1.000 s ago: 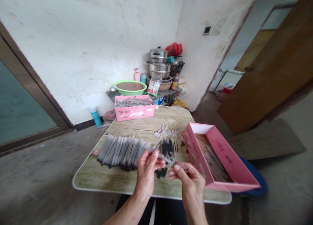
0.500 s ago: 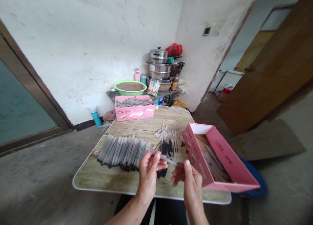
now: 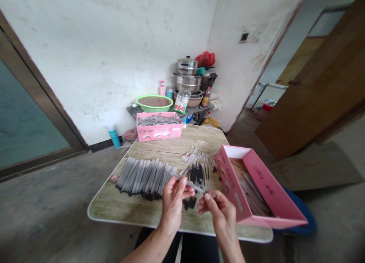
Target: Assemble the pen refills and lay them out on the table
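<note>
A slim, translucent grey pen [image 3: 188, 183] slants between my hands over the table's near side. My left hand [image 3: 173, 196] has its barrel gripped between thumb and fingers. At the lower right end, the thumb and fingers of my right hand [image 3: 218, 208] pinch the tip, which they mostly cover. Left of my hands lies a dense row of similar pens [image 3: 145, 177], black ends toward me. Just beyond the held pen are thin black pen parts [image 3: 196, 173], and farther back a scatter of small whitish pieces [image 3: 195, 155].
A pink box [image 3: 159, 132] full of grey pens stands at the table's far left. On the right, a larger open pink box [image 3: 238, 202] holds long thin pieces. Behind the table [image 3: 128, 213], a low shelf carries a green basin [image 3: 154, 107] and stacked pots [image 3: 188, 80].
My right hand has moved left and closed its thumb and fingers on the pen's lower end. My left hand keeps its hold. The view has shifted slightly.
</note>
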Motion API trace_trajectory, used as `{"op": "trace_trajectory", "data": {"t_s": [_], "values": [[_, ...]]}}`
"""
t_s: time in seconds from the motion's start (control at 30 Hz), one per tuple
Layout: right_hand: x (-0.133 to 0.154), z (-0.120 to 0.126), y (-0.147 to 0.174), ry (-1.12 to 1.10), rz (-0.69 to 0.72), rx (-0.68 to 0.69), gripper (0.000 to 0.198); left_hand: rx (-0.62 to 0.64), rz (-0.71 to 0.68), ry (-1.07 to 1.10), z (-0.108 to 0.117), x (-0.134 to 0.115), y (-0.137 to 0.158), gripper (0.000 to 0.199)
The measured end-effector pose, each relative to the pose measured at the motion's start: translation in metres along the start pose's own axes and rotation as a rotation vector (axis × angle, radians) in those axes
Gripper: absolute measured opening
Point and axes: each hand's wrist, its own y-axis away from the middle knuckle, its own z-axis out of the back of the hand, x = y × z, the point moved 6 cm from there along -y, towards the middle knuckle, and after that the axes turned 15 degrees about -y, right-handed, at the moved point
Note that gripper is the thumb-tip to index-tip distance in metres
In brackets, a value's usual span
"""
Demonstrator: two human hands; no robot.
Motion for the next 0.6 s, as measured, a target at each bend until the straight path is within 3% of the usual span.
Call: {"op": "trace_trajectory", "data": {"t_s": [0.13,0.3,0.43,0.6], "values": [[-0.008,0.005,0.0,0.073,-0.051,-0.023,0.039,0.032,0.036,0.004,-0.001,0.005,0.001,0.028],[-0.007,0.004,0.0,0.163,0.017,0.028,0.035,0.022,0.053,0.005,-0.001,0.009,0.001,0.031],[-0.012,0.007,0.001,0.249,-0.042,-0.03,0.046,0.029,0.081,0.005,0.002,0.011,-0.003,0.033],[-0.014,0.002,0.002,0.243,-0.006,0.053,0.04,0.045,0.069,-0.019,0.003,0.013,-0.006,0.035]]}}
